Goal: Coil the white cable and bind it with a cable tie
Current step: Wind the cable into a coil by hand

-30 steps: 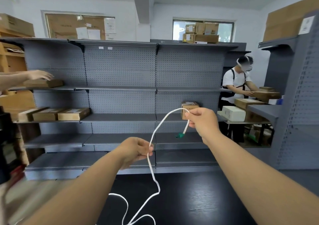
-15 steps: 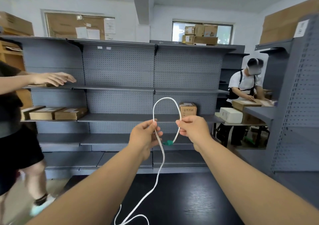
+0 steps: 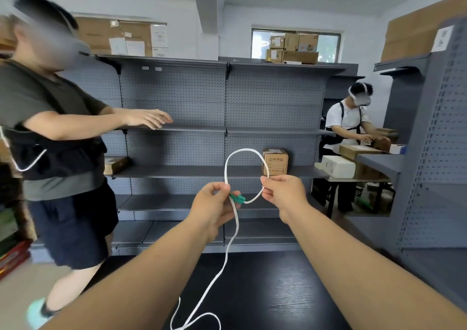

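White cable stood in a raised loop above the black table, the left hand pinching it beside its green plug and the right hand pinching the loop's other side. Since a moment before, a person in a dark shirt had stepped closer on the left, reaching over the grey shelving. Behind the loop a closed cardboard box sat on a shelf, contents unseen.
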